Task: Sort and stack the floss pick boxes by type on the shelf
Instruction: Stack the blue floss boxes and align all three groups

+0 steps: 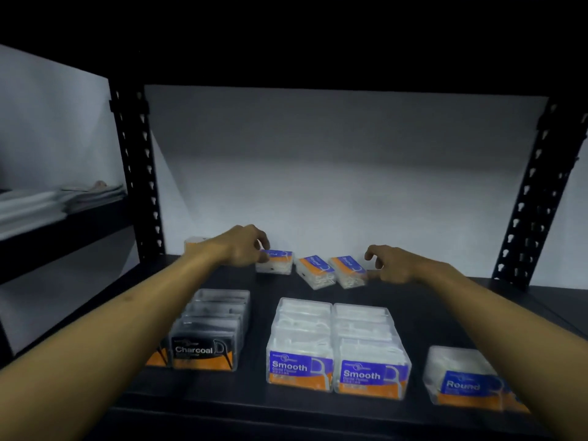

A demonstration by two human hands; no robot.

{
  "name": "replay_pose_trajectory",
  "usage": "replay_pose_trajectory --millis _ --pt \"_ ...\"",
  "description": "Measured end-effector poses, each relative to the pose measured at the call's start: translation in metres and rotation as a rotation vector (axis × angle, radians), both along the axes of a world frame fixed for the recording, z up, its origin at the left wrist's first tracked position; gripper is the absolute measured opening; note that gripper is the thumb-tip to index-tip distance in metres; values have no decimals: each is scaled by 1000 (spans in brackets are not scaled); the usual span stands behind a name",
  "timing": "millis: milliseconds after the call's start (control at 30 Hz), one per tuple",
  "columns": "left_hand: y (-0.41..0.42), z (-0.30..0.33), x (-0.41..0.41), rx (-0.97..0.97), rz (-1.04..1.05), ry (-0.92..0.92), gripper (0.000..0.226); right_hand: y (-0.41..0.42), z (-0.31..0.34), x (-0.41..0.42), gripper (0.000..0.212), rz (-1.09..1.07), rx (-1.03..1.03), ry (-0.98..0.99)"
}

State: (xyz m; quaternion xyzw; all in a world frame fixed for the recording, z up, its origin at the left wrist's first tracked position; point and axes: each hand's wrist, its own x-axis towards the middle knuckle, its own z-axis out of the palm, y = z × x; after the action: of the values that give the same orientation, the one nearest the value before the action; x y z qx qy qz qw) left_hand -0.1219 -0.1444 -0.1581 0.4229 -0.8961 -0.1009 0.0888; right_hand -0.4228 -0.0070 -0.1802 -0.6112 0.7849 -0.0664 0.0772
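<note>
The left hand (243,249) pinches the leftmost loose box (274,261) at the back of the shelf (423,300), likely to carry it to its type's stack. Just right of those fingers lie two Round boxes (331,271); the right hand (389,265), fingers curled apart, touches the nearer one's end, not yet gripping. Nearer the shelf's front edge than both hands stand clear boxes packed with picks: Charcoal rows (208,332), Smooth rows (334,342), one Round box (467,377).
</note>
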Motion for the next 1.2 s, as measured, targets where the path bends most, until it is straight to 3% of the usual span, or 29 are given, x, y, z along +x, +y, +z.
replay_pose_trajectory --millis 200,400,600,800,933,1067,1200 --pt "-4 -18 -74 -15 -152 -94 54 -40 -14 7 66 136 -9 -11" --pt "-1 -22 -116 166 -184 -111 84 -55 -14 -4 86 114 51 -50" --pt "-4 -29 -120 166 -174 -170 84 -53 -19 -17 80 44 59 -105" --pt "3 -33 -114 118 -164 -144 71 -47 -14 -9 59 -16 67 -412" --pt "14 -30 -107 75 -160 -155 77 -54 -21 9 81 -93 -44 -270" --pt "23 -28 -94 82 -158 -175 79 -44 -15 10 99 -103 -13 -325" --pt "20 -31 -88 30 -200 -101 68 -14 -7 0 90 -29 60 -215"
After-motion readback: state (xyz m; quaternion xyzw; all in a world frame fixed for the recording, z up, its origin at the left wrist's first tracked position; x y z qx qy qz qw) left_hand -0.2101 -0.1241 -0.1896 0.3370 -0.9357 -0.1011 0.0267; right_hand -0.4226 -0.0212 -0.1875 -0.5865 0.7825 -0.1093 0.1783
